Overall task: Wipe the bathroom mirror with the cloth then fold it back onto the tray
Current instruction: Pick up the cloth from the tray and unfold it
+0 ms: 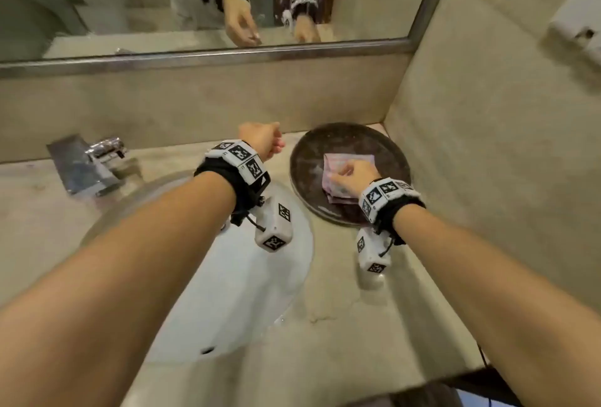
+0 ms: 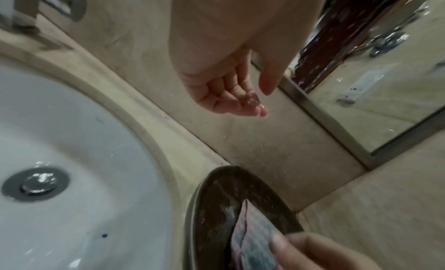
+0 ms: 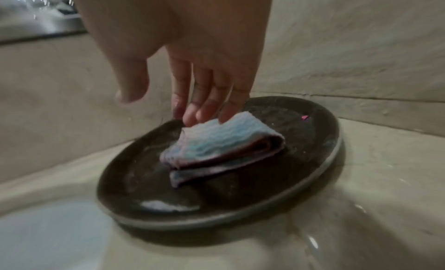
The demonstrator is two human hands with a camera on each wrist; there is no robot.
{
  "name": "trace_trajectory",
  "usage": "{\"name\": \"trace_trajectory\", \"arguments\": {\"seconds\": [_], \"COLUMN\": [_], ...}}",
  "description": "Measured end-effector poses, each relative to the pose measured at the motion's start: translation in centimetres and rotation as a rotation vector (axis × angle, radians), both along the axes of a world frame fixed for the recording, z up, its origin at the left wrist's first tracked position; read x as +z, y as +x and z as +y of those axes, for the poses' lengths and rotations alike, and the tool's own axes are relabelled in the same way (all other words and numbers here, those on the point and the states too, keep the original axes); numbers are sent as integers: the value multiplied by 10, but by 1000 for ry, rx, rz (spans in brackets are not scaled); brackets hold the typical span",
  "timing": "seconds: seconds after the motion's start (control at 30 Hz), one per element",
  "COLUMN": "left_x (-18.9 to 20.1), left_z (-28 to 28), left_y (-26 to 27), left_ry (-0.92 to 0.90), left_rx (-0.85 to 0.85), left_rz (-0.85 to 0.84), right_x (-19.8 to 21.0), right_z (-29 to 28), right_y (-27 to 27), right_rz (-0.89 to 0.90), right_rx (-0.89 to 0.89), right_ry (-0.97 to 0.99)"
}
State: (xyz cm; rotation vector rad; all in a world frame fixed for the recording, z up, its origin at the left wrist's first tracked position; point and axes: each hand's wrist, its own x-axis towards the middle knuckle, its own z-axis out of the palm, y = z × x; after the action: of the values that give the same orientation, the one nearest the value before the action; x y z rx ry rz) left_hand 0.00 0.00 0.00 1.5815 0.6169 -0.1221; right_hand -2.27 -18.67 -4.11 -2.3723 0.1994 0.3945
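Note:
A folded cloth [image 1: 346, 161], pale blue and pink, lies on the round dark tray [image 1: 309, 153] in the back right corner of the counter. My right hand [image 1: 349, 175] is over it. In the right wrist view its straight fingers [image 3: 202, 110] touch the far corner of the cloth [image 3: 221, 141] and the thumb stands apart; the tray [image 3: 303, 141] is bare around it. My left hand [image 1: 263, 140] hovers left of the tray near the back wall, fingers [image 2: 236, 101] loosely curled and holding nothing. The mirror [image 1: 146, 16] hangs above, reflecting both hands.
A white sink basin [image 1: 247, 276] with a metal drain [image 2: 36, 184] sits left of the tray. A chrome faucet [image 1: 97, 159] stands at the back left. The tiled side wall [image 1: 487, 146] closes in on the right, with a white fixture [image 1: 579, 22] on it.

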Motion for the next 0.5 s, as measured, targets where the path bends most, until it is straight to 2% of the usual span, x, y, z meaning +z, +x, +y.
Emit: {"name": "trace_trajectory", "arguments": {"seconds": [0.1,0.2,0.3,0.37,0.5], "left_x": [-14,-24,-21,-21,-7], "left_z": [-5,-8,-10,-11,-17], "left_y": [2,4,6,5,6], "left_ry": [36,34,64,72,155], "left_rx": [-43,-77,-79,-103,-199], "left_rz": [64,64,46,46,44], "right_x": [-22,-34,-36,-33,-7], "right_z": [1,-2,-5,-6,-12], "right_y": [9,17,29,33,33], "right_rz": [74,68,85,114,-40], "right_rx": [266,355,369,332,148], "right_ry": [-247,-372,-420,-386,-259]}}
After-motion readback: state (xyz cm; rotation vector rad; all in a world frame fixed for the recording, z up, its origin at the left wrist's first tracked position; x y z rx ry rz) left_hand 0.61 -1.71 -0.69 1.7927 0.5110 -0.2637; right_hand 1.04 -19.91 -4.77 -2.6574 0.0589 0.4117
